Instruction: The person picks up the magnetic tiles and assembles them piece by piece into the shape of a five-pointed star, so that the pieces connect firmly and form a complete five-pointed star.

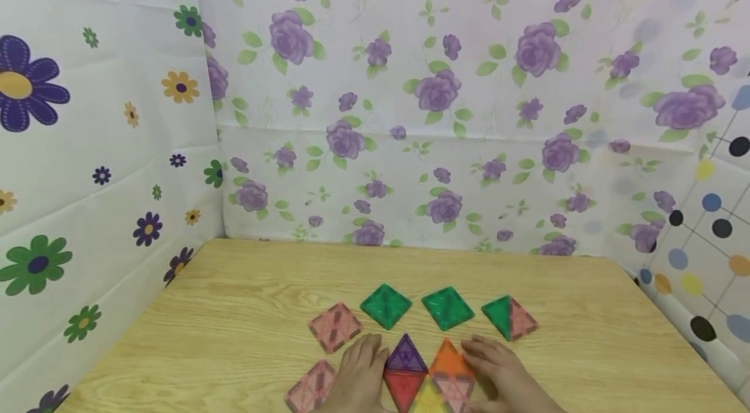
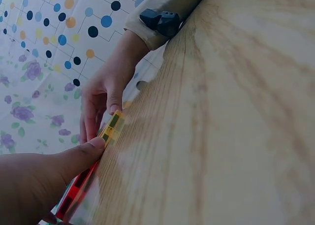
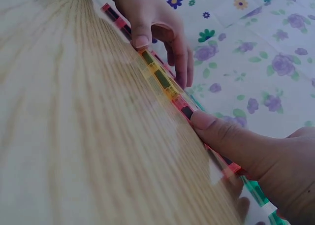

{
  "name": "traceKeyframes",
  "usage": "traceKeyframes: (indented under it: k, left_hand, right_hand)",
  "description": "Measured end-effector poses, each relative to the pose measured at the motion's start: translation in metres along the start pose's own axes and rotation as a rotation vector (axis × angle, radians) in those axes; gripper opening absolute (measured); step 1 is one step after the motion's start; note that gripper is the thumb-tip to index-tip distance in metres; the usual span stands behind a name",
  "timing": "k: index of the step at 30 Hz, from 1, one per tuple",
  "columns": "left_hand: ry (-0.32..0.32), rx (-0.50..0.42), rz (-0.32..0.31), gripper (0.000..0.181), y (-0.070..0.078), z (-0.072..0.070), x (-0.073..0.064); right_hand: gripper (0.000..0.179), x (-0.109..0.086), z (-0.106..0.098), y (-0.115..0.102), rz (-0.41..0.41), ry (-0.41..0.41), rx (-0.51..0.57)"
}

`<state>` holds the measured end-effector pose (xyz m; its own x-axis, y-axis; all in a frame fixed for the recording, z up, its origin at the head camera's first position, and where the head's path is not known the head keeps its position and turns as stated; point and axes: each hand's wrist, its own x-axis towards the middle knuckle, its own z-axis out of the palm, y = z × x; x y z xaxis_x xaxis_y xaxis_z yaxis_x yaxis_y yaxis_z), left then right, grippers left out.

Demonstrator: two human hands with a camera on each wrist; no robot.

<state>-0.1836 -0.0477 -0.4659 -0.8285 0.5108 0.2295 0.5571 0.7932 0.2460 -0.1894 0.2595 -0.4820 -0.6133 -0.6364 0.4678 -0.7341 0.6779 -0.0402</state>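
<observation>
Flat triangular magnetic tiles lie edge to edge at the front of the table. A purple tile (image 1: 405, 356) sits above a red tile (image 1: 404, 385) on the left, and an orange tile (image 1: 450, 359) above a pink tile (image 1: 456, 388) on the right. Between them is a yellow tile (image 1: 430, 398). My left hand (image 1: 359, 374) holds the purple and red side, its thumb (image 2: 91, 147) along the near edge. At the opposite side, my right hand (image 1: 505, 370) grips the orange and pink pair, its thumb (image 3: 206, 121) against the pink tile's edge.
Beyond the hands lie two green diamonds (image 1: 386, 306) (image 1: 448, 308) and a green-and-pink diamond (image 1: 510, 318). Two pink diamonds (image 1: 336, 327) (image 1: 310, 388) are at the left, the nearer partly behind my left hand. Patterned cloth (image 1: 375, 107) hangs around the wooden table (image 1: 234, 322).
</observation>
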Motion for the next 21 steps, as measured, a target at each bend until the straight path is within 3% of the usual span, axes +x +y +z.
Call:
traceKeyframes:
  k: [9,17,21]
  left_hand:
    - [0.03,-0.12,0.0,0.092,-0.002,0.006,0.0]
    - [0.154,-0.027,0.057,0.092,-0.002,0.009,0.0]
    - [0.176,0.033,0.059,0.092,-0.001,0.008,0.0]
  right_hand:
    - [0.064,0.0,0.0,-0.003,0.027,-0.029,0.121]
    - [0.059,0.004,-0.009,-0.008,0.232,-0.154,0.389]
    - [0.051,0.008,-0.013,-0.008,0.327,-0.2,0.57]
